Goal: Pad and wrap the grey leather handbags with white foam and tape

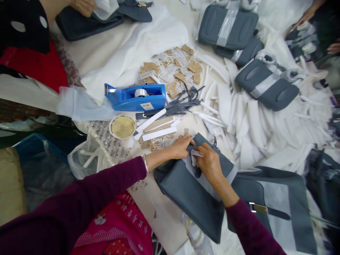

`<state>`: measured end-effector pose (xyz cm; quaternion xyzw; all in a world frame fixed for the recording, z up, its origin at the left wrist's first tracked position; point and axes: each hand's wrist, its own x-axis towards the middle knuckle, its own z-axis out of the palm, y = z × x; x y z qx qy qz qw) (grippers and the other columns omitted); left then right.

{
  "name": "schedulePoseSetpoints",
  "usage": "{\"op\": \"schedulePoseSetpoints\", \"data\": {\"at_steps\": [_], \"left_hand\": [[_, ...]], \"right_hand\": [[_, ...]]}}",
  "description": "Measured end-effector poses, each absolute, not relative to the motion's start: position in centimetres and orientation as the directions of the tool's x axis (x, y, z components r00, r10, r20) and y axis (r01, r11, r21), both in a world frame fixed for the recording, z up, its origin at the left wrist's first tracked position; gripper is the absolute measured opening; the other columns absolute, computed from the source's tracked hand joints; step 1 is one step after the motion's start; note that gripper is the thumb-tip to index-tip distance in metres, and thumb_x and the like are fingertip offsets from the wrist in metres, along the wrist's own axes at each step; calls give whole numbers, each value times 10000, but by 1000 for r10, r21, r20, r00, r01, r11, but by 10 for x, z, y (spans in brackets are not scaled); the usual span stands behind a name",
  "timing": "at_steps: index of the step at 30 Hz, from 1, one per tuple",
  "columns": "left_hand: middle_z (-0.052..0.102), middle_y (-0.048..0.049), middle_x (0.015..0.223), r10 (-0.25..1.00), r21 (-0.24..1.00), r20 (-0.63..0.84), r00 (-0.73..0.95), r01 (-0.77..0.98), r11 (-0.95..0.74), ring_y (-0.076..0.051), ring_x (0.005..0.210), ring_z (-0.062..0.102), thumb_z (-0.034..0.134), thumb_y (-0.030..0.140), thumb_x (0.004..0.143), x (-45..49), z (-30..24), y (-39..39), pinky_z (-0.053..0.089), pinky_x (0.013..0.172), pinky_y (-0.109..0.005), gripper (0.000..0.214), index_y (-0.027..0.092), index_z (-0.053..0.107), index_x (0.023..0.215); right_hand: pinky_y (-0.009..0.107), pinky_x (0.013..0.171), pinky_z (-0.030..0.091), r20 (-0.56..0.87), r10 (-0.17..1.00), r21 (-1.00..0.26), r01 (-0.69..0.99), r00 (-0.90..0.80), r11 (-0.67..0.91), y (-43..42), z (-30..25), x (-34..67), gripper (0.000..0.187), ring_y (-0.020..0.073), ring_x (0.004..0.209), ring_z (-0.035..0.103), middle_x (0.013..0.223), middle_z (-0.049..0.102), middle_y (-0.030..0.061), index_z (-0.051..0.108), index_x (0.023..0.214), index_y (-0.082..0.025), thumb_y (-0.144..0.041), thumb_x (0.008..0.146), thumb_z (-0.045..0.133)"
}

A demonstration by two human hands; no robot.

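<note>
A dark grey handbag (pixel 191 198) lies tilted on the table in front of me, a pale translucent sheet across part of it. My right hand (pixel 209 164) is closed around a small whitish cloth (pixel 195 157) and presses it against the bag. Resting on the bag's upper left edge, my left hand (pixel 182 147) has its fingers bent over the edge; the fingertips are partly hidden. Beside the bag on the right is another grey bag (pixel 247 191) with a gold buckle on its strap. A round tin (pixel 122 126) with a yellowish surface stands left of my hands.
Beyond my hands are a blue tape dispenser (pixel 138 99), dark straps (pixel 183 104) and a pile of paper tags (pixel 175 69). White foam strips (pixel 247 117) and wrapped grey bags (pixel 268 85) cover the right side. At upper left, another person's hand (pixel 83 6) touches a bag.
</note>
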<state>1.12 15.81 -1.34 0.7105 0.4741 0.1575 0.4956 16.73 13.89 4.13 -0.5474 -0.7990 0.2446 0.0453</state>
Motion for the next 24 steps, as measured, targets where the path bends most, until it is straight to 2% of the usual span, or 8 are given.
{"op": "schedulePoseSetpoints", "data": {"at_steps": [4, 7, 10, 12, 14, 18, 21, 24], "left_hand": [[501, -124, 1242, 853, 861, -231, 467, 507, -44, -256, 1144, 483, 545, 15, 602, 12, -15, 158, 434, 989, -411, 585, 135, 459, 1167], [493, -136, 1250, 852, 861, -218, 476, 504, -61, -253, 1156, 476, 550, 20, 614, 11, -16, 157, 421, 1007, -398, 567, 122, 460, 1165], [472, -112, 1282, 835, 862, -216, 507, 500, -80, -254, 1195, 449, 535, -1, 599, 9, -13, 156, 413, 1014, -411, 565, 159, 483, 1138], [468, -100, 1286, 834, 863, -220, 507, 499, -75, -253, 1202, 442, 522, -14, 586, 7, -12, 156, 418, 1004, -419, 579, 179, 485, 1130], [464, -99, 1285, 838, 862, -220, 500, 501, -72, -250, 1198, 442, 516, -17, 582, 7, -10, 156, 423, 995, -416, 579, 183, 482, 1124], [449, -105, 1298, 835, 843, -232, 499, 532, -84, -253, 1201, 431, 501, -14, 596, 9, -8, 154, 420, 992, -411, 584, 179, 475, 1146], [409, -120, 1343, 835, 815, -258, 485, 574, -81, -273, 1217, 410, 499, -12, 605, 11, -2, 153, 405, 997, -436, 599, 168, 470, 1175], [319, -133, 1424, 835, 795, -252, 489, 597, -110, -306, 1265, 358, 513, 2, 615, 8, 5, 153, 384, 999, -479, 605, 173, 471, 1193]], "right_hand": [[268, 722, 425, -138, 898, -446, 836, -417, 320, 153, 36, 150, 274, 178, 797, 551, 845, 567, 64, 655, 864, -159, -45, 791, 416], [251, 715, 421, -217, 827, -477, 796, -518, 373, 152, 42, 155, 272, 162, 789, 560, 864, 580, 62, 648, 790, -168, -21, 775, 419], [254, 609, 376, -340, 819, -334, 874, -462, 354, 144, 53, 171, 277, 146, 667, 541, 782, 572, 37, 653, 718, -185, -2, 721, 444], [271, 571, 342, -340, 872, -201, 933, -352, 299, 140, 56, 178, 248, 151, 625, 524, 749, 564, 37, 652, 699, -182, -13, 693, 471], [280, 572, 336, -294, 909, -160, 953, -296, 258, 137, 55, 179, 213, 162, 637, 531, 755, 565, 43, 647, 711, -175, -36, 702, 486], [273, 597, 348, -276, 903, -251, 931, -330, 264, 130, 51, 174, 222, 162, 672, 548, 762, 574, 36, 638, 732, -183, -37, 728, 471], [278, 594, 348, -258, 935, -291, 943, -243, 165, 122, 51, 175, 203, 162, 663, 539, 764, 578, 35, 643, 725, -184, -61, 740, 482], [277, 658, 392, -198, 974, -512, 859, -107, -10, 108, 52, 182, 177, 166, 726, 561, 788, 593, 24, 665, 755, -192, -112, 776, 508]]}}
